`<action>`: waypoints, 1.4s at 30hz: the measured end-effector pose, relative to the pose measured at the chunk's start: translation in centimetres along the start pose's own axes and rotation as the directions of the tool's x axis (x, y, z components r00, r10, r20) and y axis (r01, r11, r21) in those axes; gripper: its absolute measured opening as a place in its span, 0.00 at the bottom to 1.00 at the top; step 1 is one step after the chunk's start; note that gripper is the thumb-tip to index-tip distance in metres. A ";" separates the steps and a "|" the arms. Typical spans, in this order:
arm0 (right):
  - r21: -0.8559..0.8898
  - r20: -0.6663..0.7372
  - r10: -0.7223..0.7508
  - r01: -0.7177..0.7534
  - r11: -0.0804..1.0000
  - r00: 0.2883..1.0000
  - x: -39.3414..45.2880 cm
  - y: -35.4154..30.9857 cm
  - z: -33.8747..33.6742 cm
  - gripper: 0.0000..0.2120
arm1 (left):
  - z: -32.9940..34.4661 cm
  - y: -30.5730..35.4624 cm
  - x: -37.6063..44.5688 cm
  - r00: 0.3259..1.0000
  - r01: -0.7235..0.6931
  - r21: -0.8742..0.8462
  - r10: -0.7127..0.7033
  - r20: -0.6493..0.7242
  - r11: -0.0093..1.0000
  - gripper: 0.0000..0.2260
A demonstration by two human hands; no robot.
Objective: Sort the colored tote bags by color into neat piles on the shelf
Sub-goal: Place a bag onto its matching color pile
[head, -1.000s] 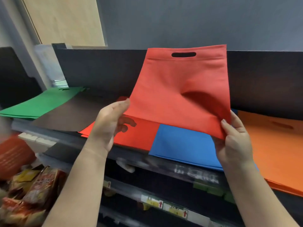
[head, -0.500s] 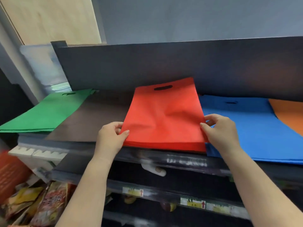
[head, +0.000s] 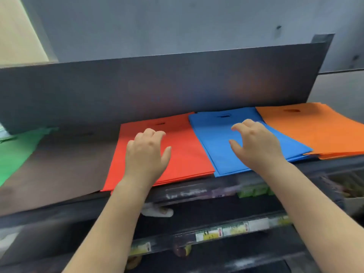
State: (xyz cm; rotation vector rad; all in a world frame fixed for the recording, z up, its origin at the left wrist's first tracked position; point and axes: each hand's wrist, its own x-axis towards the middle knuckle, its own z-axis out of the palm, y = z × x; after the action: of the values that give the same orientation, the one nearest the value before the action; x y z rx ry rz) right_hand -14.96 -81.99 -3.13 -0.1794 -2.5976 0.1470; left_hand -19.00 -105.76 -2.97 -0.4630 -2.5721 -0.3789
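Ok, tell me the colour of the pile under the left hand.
Red, under the left hand; the head view shows it best.

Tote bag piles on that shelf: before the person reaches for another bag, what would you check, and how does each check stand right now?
1. Red pile one colour only: ok.
2. Blue pile one colour only: ok.
3. Orange pile edges squared: not ok, the layers fan out at its front edge.
4. Piles kept apart: not ok, the blue pile overlaps the red pile's right edge and the orange pile overlaps the blue.
5. Both hands free: ok, the left hand and the right hand hold nothing.
6. Green pile tidy: cannot tell, it is mostly out of view and blurred.
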 end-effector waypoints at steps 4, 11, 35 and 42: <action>-0.238 0.059 0.008 0.007 0.971 0.998 -0.4 5.2 -3.5 0.20 | 1.1 7.2 3.7 0.969 -0.248 0.061 0.248 0.004 0.967 0.20; -0.439 0.034 0.166 -0.135 0.888 0.986 -2.8 16.5 -9.1 0.20 | 4.3 22.8 7.3 0.852 -0.524 0.062 0.522 0.049 0.850 0.18; -0.673 -0.060 0.709 -0.553 0.491 0.702 -20.8 54.7 -24.0 0.27 | 14.7 70.6 2.6 0.480 -0.849 -0.259 0.877 -0.016 0.460 0.21; -0.647 -0.111 0.806 -0.658 0.386 0.582 -21.6 63.5 -24.4 0.26 | 20.5 81.2 4.8 0.376 -0.884 -0.307 0.926 -0.022 0.352 0.20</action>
State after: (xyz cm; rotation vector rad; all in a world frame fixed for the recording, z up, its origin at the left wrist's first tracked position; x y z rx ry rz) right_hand 22.21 -21.11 -1.91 -1.6977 -2.4469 -0.4526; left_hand 0.04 -24.06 -3.21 -1.9887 -1.9148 -0.2570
